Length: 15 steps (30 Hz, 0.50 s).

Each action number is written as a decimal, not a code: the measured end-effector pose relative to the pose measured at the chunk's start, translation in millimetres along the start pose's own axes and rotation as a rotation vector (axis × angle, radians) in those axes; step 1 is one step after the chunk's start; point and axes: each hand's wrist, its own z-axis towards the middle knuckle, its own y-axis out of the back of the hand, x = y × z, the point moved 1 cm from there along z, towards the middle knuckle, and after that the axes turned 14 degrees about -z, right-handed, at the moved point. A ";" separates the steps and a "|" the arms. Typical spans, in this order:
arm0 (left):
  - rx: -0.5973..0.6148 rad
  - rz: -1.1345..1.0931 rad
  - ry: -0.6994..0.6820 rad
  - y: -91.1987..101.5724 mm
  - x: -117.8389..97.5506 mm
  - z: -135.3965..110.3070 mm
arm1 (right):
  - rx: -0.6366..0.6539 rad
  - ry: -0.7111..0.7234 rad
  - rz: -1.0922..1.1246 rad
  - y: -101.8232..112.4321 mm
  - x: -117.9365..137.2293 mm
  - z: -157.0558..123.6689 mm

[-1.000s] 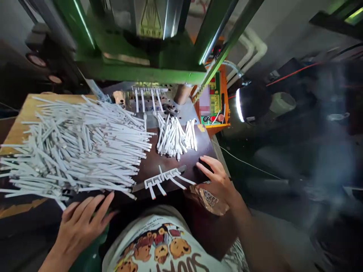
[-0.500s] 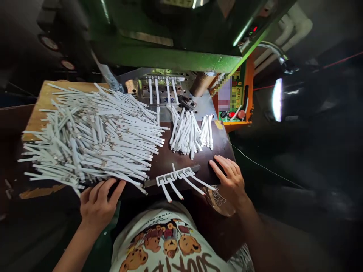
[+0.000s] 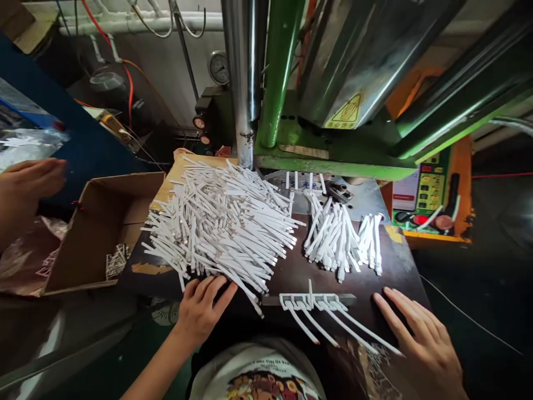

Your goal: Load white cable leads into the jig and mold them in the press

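A big heap of white plastic sticks lies on a dark brown work board. My left hand rests at the board's near edge with its fingers under the heap's front, spread and holding nothing I can see. My right hand lies flat and open on the board's near right corner. Between the hands sits a moulded white comb piece with several long prongs pointing toward me. A smaller pile of shorter white pieces lies behind it.
A green press machine with steel columns stands behind the board, with an orange control panel at right. An open cardboard box with some white scrap stands at left. Another person's hand shows at the far left edge.
The view has swung left and up, bringing the box and another person's hand into sight. My left hand has reached further under the heap's front. My right hand stays flat on the board.
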 end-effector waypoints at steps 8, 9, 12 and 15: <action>0.051 0.027 -0.050 4.1 2.4 1.5 | 0.051 0.108 -0.082 0.3 2.3 -4.6; 0.073 0.033 -0.058 6.7 2.8 2.5 | 0.075 0.102 -0.069 0.7 2.4 -4.6; 0.149 0.009 -0.089 16.4 2.6 6.1 | 0.167 0.064 0.023 8.1 1.1 -3.5; 0.138 -0.095 -0.156 23.9 -1.2 12.8 | 0.226 0.011 0.205 24.1 5.6 4.6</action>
